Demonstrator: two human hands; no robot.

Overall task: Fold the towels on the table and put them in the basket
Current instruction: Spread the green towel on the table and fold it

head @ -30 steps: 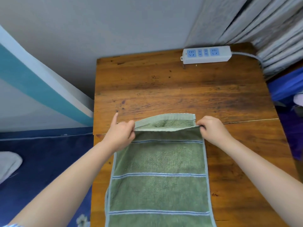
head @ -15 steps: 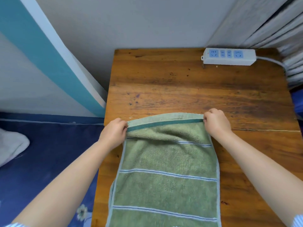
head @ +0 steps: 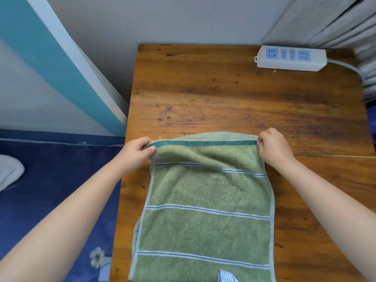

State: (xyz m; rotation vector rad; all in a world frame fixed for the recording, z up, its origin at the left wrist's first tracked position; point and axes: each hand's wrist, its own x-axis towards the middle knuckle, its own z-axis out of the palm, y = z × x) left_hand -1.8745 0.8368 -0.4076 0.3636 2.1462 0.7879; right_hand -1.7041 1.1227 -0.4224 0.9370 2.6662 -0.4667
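Note:
A green towel (head: pixel 205 212) with thin blue stripes lies along the wooden table (head: pixel 223 98), its near end running off the bottom of the view. My left hand (head: pixel 136 152) pinches the towel's far left corner. My right hand (head: pixel 272 147) pinches the far right corner. Between the hands the far hem is lifted a little off the lower layer, and a dark green band shows under it. No basket is in view.
A white power strip (head: pixel 291 58) with blue sockets lies at the table's far right, its cable running off to the right. The wall stands behind the table. Left of the table is a dark blue floral cloth (head: pixel 50 190) with a white cloth (head: pixel 9 171) on it.
The hands have drawn the far hem slightly toward me and raised it, exposing the dark green band. My left index finger, pointing a second ago, now curls onto the corner.

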